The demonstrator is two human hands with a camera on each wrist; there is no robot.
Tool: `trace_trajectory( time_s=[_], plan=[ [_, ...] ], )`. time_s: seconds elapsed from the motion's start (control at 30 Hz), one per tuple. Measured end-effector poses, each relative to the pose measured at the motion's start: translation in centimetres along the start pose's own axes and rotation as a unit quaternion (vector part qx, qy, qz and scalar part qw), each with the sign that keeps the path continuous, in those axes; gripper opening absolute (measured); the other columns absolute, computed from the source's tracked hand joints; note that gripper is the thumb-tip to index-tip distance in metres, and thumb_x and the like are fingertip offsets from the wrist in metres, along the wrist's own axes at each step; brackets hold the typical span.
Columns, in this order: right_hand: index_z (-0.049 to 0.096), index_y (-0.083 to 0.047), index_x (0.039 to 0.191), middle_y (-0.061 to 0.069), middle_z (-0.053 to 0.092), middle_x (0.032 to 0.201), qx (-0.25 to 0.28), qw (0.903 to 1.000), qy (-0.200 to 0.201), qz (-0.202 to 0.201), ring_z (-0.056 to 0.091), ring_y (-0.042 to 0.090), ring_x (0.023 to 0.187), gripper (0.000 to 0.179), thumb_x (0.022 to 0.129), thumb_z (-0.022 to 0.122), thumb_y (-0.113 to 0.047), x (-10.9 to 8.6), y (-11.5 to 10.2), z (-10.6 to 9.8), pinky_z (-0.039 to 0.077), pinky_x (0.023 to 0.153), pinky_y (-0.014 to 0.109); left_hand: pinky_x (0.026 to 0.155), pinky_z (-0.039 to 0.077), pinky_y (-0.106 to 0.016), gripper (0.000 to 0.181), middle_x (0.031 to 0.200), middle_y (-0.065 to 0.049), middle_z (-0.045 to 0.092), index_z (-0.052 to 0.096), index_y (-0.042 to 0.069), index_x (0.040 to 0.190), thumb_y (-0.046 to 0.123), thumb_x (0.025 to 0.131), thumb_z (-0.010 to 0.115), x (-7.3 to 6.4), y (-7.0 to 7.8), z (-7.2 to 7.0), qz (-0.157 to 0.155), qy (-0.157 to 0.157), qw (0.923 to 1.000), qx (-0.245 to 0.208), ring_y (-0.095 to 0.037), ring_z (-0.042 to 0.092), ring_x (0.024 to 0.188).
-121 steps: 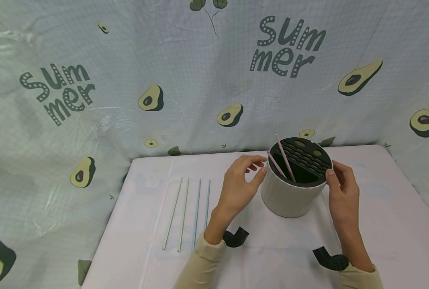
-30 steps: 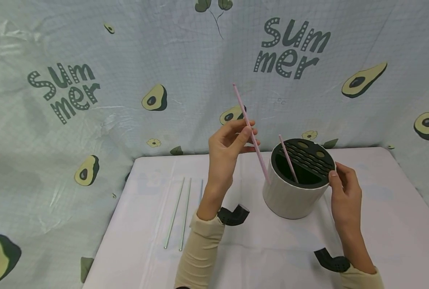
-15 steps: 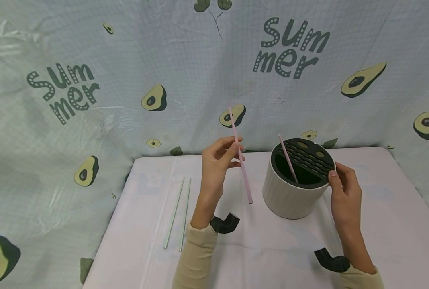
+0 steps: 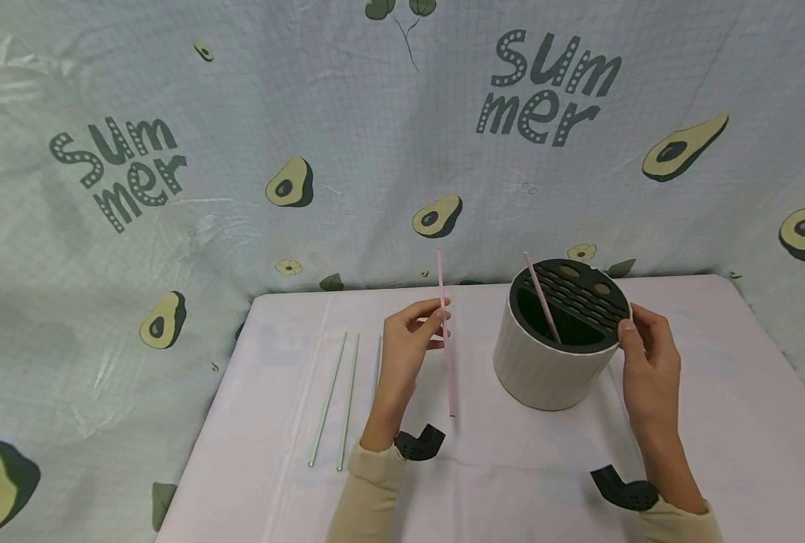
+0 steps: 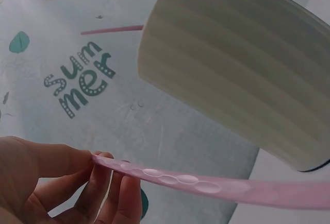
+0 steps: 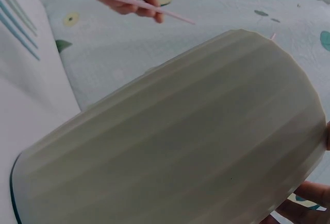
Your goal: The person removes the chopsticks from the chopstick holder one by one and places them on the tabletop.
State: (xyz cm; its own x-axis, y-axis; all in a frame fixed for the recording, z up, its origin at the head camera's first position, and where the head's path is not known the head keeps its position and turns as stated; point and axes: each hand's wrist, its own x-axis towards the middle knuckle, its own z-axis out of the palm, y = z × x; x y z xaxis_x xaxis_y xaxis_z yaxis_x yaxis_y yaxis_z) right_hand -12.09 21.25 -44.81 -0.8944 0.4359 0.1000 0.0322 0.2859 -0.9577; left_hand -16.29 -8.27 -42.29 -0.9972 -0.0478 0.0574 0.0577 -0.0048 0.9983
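My left hand [image 4: 405, 343] pinches a pink chopstick [image 4: 448, 369] between thumb and fingers, holding it nearly upright left of the utensil holder. Oval dimples line the part near my fingertips in the left wrist view. The cream utensil holder [image 4: 552, 377] has ribbed sides and a black slotted lid [image 4: 582, 290] with a wide opening at the front. A second pink chopstick [image 4: 541, 296] leans out of that opening. My right hand [image 4: 650, 373] grips the holder's right rim, thumb on the edge and fingers behind.
Two pale green chopsticks [image 4: 328, 400] lie side by side on the pale table cover [image 4: 273, 422]. A blue chopstick [image 4: 378, 366] shows beside them, partly behind my left arm; the right wrist view shows blue ones [image 6: 15, 28] too. A printed sheet [image 4: 348, 113] hangs behind the table.
One of the two pink chopsticks has come out of the holder in my left hand. Since then, that hand has moved left and down with it. My right hand keeps its grip.
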Motion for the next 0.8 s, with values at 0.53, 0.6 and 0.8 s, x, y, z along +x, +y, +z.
trace_trajectory(
  time_s=[0.53, 0.6, 0.8],
  plan=[
    [0.046, -0.022, 0.154, 0.004, 0.05, 0.157, -0.004, 1.0, 0.002, 0.0, 0.045, 0.015, 0.148, 0.044, 0.113, 0.041, -0.035, 0.1, 0.0, 0.1, 0.036, 0.126, 0.033, 0.067, 0.059, -0.025, 0.025, 0.112, -0.021, 0.075, 0.076, 0.002, 0.122, 0.012, 0.101, 0.067, -2.8, -6.1, -2.5, -0.099, 0.06, 0.9918, 0.054, -0.016, 0.069, 0.075],
    [0.046, -0.022, 0.154, 0.005, 0.05, 0.157, -0.004, 1.0, 0.003, 0.001, 0.045, 0.015, 0.149, 0.044, 0.113, 0.041, -0.035, 0.1, 0.0, 0.1, 0.036, 0.126, 0.032, 0.067, 0.059, -0.024, 0.025, 0.112, -0.02, 0.074, 0.076, 0.002, 0.123, 0.011, 0.101, 0.067, -3.0, -6.5, -2.8, -0.107, 0.066, 0.9897, 0.068, -0.017, 0.069, 0.076],
    [0.046, -0.022, 0.154, 0.005, 0.05, 0.157, -0.001, 1.0, 0.003, 0.004, 0.044, 0.016, 0.149, 0.044, 0.113, 0.041, -0.036, 0.1, 0.0, 0.2, 0.036, 0.126, 0.032, 0.066, 0.06, -0.024, 0.026, 0.107, -0.017, 0.073, 0.076, 0.002, 0.122, 0.003, 0.099, 0.065, -3.3, -7.5, -3.2, -0.121, 0.076, 0.9847, 0.1, -0.016, 0.068, 0.079]
  ],
)
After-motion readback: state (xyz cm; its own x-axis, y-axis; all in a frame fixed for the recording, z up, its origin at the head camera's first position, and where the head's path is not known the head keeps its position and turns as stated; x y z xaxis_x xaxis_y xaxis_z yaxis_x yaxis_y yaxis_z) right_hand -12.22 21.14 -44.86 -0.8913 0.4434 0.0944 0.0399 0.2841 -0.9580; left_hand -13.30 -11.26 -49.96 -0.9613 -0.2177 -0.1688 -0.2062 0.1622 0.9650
